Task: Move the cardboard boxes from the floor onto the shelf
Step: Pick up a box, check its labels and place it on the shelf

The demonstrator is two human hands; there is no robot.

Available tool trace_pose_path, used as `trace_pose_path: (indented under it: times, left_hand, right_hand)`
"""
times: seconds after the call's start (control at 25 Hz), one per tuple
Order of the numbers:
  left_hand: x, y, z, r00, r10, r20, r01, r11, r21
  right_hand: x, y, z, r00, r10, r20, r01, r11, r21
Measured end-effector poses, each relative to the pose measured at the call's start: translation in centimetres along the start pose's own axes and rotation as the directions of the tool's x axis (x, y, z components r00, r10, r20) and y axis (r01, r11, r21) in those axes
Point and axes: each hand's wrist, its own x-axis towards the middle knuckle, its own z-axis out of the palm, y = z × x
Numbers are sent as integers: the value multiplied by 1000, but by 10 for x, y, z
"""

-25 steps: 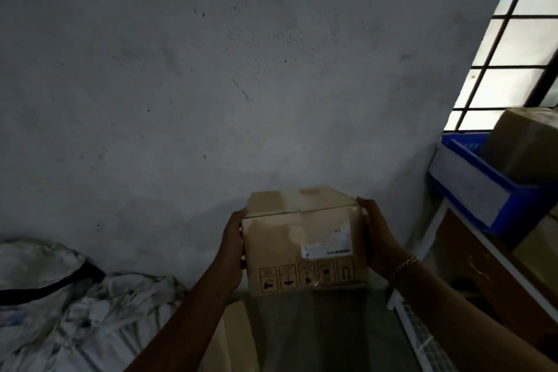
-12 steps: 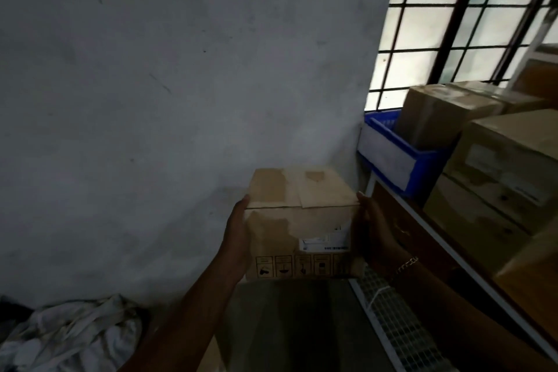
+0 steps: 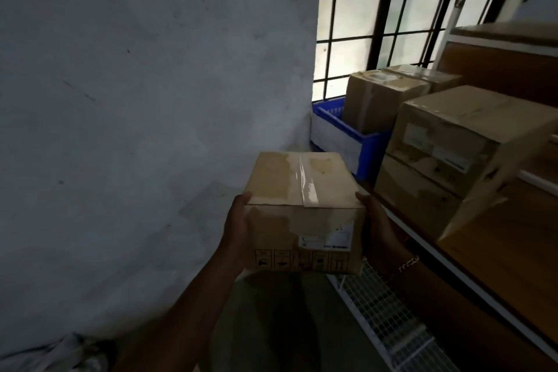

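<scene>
The taped cardboard box (image 3: 302,190) was held aloft beside the shelf (image 3: 498,251), left hand (image 3: 238,229) and right hand (image 3: 377,226) each in a closed grip on its sides; one carton (image 3: 374,103) was seen inside the blue crate (image 3: 341,133).

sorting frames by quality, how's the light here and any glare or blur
Head view: dim and backlit, the barred window blown out; head view: a glare streak on the tape across the cardboard box, its label too soft to read; head view: left hand and right hand in shadow.
</scene>
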Motion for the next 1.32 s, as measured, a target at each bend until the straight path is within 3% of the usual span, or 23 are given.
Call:
trace_pose_path:
  times: [0.48,0.64,1.16,1.32]
  left_hand:
    - [25,-8,25,943,-161,290,149,987,65]
    - [18,-13,38,889,-264,373,241,965,108]
    - [-19,-55,73,757,-366,542,211,921,328]
    - [-31,-69,86,680,-419,602,230,901,368]
  right_hand:
    - [-46,21,-22,935,-116,-334,134,990,32]
    - [-74,28,-31,879,-204,-432,224,974,-4]
    - [-164,61,-74,677,-256,-690,338,941,-18]
    - [-188,69,-84,628,-237,-741,343,939,-9]
